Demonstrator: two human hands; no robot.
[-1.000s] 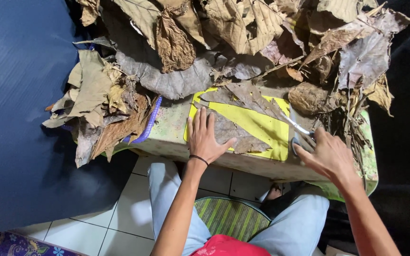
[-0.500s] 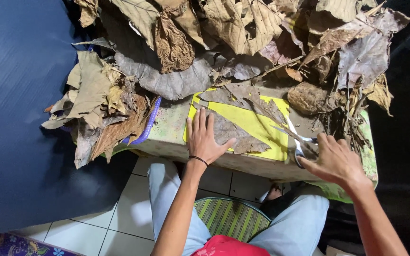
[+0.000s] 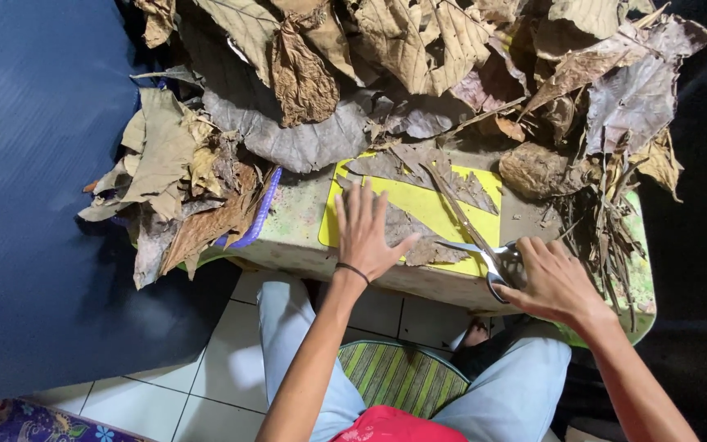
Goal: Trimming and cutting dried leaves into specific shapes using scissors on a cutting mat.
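My left hand [image 3: 366,233] lies flat with fingers spread on a dry grey-brown leaf [image 3: 419,237], pressing it onto a yellow cutting mat [image 3: 439,209]. A dark band circles that wrist. At the table's near right, my right hand [image 3: 554,282] grips the handles of metal scissors [image 3: 484,250]. The scissors' blades are spread wide: one points up and left across the mat, the other points left at the edge of the leaf beside my left thumb.
A big heap of dry brown leaves [image 3: 386,74] covers the back and left of the small table [image 3: 296,233]. Bare leaf stems [image 3: 607,237] lie at the right. My knees and a striped stool [image 3: 398,376] are below; a blue mat [image 3: 34,188] lies to the left.
My right hand has drawn the scissors towards the table's near edge and spread the blades, one now pointing at the leaf. My left hand has stayed flat on the leaf.
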